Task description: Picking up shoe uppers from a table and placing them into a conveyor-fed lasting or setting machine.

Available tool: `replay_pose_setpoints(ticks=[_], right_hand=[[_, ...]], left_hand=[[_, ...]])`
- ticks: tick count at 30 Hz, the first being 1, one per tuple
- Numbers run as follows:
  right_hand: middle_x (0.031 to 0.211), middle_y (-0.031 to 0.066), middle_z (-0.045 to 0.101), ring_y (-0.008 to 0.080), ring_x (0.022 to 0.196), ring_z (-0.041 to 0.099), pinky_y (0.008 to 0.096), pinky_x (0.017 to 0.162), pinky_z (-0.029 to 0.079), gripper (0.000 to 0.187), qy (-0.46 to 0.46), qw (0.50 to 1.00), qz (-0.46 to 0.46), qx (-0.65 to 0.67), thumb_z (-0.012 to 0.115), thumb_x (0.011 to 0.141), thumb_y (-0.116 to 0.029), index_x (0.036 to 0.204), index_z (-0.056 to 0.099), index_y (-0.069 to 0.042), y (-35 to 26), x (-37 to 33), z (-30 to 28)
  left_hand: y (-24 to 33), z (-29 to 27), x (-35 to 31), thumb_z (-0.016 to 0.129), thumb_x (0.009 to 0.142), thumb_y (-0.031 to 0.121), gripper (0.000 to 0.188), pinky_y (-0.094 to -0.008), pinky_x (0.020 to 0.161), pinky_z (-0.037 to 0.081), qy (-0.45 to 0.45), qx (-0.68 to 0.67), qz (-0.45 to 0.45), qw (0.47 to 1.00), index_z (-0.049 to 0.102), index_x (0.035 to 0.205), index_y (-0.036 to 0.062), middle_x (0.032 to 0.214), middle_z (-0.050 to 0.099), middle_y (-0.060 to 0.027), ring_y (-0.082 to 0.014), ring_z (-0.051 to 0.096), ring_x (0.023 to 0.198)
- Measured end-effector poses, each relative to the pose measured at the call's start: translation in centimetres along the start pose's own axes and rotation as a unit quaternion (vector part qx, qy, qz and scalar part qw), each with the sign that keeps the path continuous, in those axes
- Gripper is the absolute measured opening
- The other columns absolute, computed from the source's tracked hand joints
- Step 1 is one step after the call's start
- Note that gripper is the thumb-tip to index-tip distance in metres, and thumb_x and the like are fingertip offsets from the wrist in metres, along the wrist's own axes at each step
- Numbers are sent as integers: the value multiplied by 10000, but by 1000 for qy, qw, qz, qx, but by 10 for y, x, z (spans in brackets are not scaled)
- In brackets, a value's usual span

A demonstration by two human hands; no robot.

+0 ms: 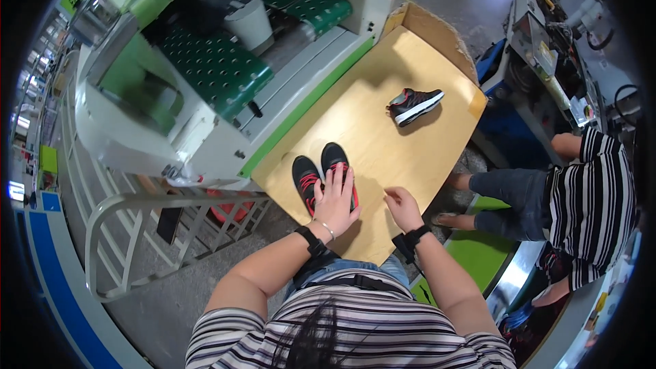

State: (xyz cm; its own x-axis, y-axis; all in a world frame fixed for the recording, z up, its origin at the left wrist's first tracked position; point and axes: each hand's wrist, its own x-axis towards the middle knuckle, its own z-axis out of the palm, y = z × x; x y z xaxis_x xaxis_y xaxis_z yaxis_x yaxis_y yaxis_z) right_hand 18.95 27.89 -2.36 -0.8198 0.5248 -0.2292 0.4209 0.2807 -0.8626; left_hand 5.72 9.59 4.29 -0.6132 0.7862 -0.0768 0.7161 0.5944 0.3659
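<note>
Our left hand [335, 198] lies flat, fingers spread wide, pressing down on the right-hand one of a pair of black fabric sneakers with red laces [320, 176], which lie side by side near the 7 o'clock corner of the pale plywood tabletop [383, 89]. Our right hand [402, 206] is just beside at 3 o'clock, fingers loosely curled, resting on bare wood and holding nothing. Both wrists carry black straps. A third black sneaker with a white sole and red trim [415, 105] lies alone on its side, well apart toward 1 o'clock. At 11 o'clock sits a white-and-green machine with green perforated belts [215, 68] and a white plastic bucket [250, 24] on it. At 9 o'clock, a grey metal tube rack [150, 232]. At 3 o'clock a seated person in a black-and-white striped shirt [593, 205] is beside the table. To do this well, we judge the palm should stay centred on the upper so the shoe doesn't slide, and the free hand should come in to steady the pair.
</note>
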Motion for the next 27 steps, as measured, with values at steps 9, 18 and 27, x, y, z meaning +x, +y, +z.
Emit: replay_pose_setpoints(ticks=[9,18,27], right_hand=[[1513,181,326,356,1410,275,501,1146,225,635,124,925,-123,-338,604,870,-238,1422,376,-21,-76,149,-26],[1404,325,359,410,1320,375,445,1110,303,988,366,924,72,84,789,755,-366,1445,225,62,-13,132,-41],[1155,201,589,265,1055,612,348,920,493,688,262,921,36,285,648,788,-24,1392,321,-15,-44,180,-37]], left_hand=[[-1,11,-6,683,758,547,1011,-564,1084,211,41,32,-34,998,226,1502,37,1544,217,-244,-338,322,1389],[4,1,15,663,768,420,886,-656,1087,158,-13,34,-69,997,290,1473,34,1453,320,-321,-528,283,1338],[-10,-21,63,569,767,-32,599,-357,955,454,66,-558,-268,783,386,1327,78,1257,467,-157,-250,524,1114]])
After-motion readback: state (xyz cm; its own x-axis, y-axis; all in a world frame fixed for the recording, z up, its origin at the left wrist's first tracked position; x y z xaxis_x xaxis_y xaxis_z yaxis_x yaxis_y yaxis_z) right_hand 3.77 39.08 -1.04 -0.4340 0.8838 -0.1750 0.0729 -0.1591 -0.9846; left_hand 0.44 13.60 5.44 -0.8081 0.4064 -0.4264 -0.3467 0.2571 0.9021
